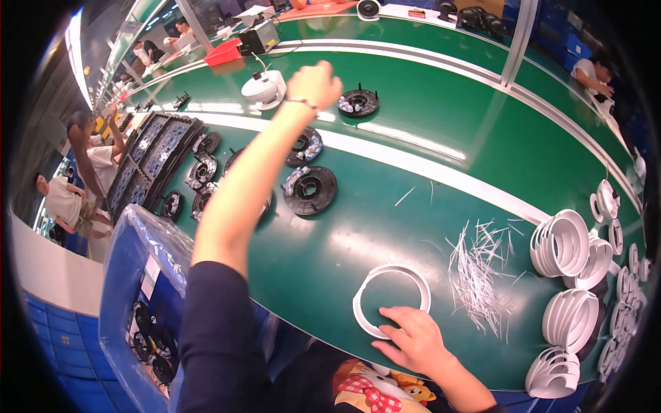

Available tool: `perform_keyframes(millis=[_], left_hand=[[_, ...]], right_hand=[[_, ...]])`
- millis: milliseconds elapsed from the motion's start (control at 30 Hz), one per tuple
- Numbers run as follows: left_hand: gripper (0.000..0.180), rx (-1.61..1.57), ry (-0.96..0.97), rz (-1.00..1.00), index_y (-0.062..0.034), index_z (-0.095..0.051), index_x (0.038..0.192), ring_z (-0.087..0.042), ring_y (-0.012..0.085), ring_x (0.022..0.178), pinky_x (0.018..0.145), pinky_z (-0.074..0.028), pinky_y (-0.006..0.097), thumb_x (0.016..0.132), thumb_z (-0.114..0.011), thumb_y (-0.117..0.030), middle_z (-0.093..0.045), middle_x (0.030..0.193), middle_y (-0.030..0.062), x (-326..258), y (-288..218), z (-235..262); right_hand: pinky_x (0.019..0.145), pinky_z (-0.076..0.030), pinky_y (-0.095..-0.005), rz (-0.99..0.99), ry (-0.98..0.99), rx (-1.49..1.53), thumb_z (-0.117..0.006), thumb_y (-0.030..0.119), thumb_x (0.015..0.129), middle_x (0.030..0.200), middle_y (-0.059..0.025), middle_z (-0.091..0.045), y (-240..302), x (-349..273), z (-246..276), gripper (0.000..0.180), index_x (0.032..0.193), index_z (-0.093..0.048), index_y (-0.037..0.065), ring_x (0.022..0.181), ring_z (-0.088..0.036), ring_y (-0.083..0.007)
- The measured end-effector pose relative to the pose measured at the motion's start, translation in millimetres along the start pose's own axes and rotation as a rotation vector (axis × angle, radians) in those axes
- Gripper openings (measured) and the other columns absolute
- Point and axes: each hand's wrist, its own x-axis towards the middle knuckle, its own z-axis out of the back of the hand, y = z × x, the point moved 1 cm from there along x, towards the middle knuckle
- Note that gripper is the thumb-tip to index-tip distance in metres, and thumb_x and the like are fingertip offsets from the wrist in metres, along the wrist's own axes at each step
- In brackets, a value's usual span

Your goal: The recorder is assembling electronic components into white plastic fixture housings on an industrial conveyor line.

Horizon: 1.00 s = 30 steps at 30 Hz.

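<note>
My left hand (315, 84) reaches far over the green bench with its fingers curled. It is between a white rounded device (264, 89) and a black round base (358, 102) with small parts on it. What the left fingers hold, if anything, is hidden. Close to the bench's near edge, my right hand (416, 339) grips the near rim of a white plastic ring (357, 306), with fingers inside it and the thumb outside. More black round bases (310, 191) lie around and under my left forearm.
Thin white strips (476, 279) are heaped right of the ring. Stacked white rings (570, 320) line the right edge. Black trays (155, 155) stand at the left, above a plastic-lined blue bin (146, 268) holding black parts. A red tray (224, 52) sits farther back; other people work beyond.
</note>
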Motion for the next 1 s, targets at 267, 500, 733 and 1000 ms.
perform_keyframes(millis=[267, 500, 733, 1000], left_hand=[[0.048, -0.330, 0.274, 0.826, -0.0011, -0.042, 0.114, -0.048, 0.0266, 0.107, 0.087, -0.042, 0.036, 0.076, -0.056, -0.027, -0.050, 0.114, 0.0165, 30.0, -26.3, -127.6], [0.031, -0.473, 0.337, 0.851, -0.0056, -0.059, 0.098, -0.055, 0.0245, 0.099, 0.080, -0.047, 0.032, 0.069, -0.063, -0.017, -0.057, 0.106, 0.0131, 45.7, -33.7, -142.9], [0.025, -0.805, 0.244, 0.578, 0.0011, -0.062, 0.072, -0.062, 0.0212, 0.068, 0.062, -0.048, 0.032, 0.057, -0.062, -0.019, -0.063, 0.071, 0.0115, 18.8, -57.7, -120.3], [0.035, -2.493, 0.306, 0.608, 0.0024, -0.047, 0.102, -0.055, 0.0219, 0.087, 0.078, -0.047, 0.036, 0.070, -0.041, 0.013, -0.054, 0.098, 0.0123, -107.5, -75.1, -54.0]], right_hand=[[0.088, -0.028, -0.0545, -0.136, 0.028, -0.123, -0.074, 0.036, 0.055, 0.123, -0.0143, -0.040, -2.0, -0.5, 8.5, 0.054, 0.098, -0.056, 0.009, 0.113, -0.034, -0.0378], [0.089, -0.027, -0.0565, -0.132, 0.056, -0.059, -0.073, 0.041, 0.055, 0.123, -0.0155, -0.038, -5.7, 7.5, 10.1, 0.058, 0.100, -0.055, 0.010, 0.113, -0.033, -0.0390], [0.091, -0.015, -0.0634, -0.212, 0.120, -0.159, -0.076, 0.046, 0.047, 0.131, -0.0256, -0.023, 1.8, 20.9, 8.0, 0.086, 0.117, -0.043, 0.009, 0.120, -0.017, -0.0503], [0.097, -0.014, -0.0577, -0.204, 0.300, -0.239, -0.079, 0.040, 0.041, 0.136, -0.0249, -0.014, 10.0, 42.8, -2.8, 0.098, 0.123, -0.034, 0.007, 0.124, -0.012, -0.0455]])
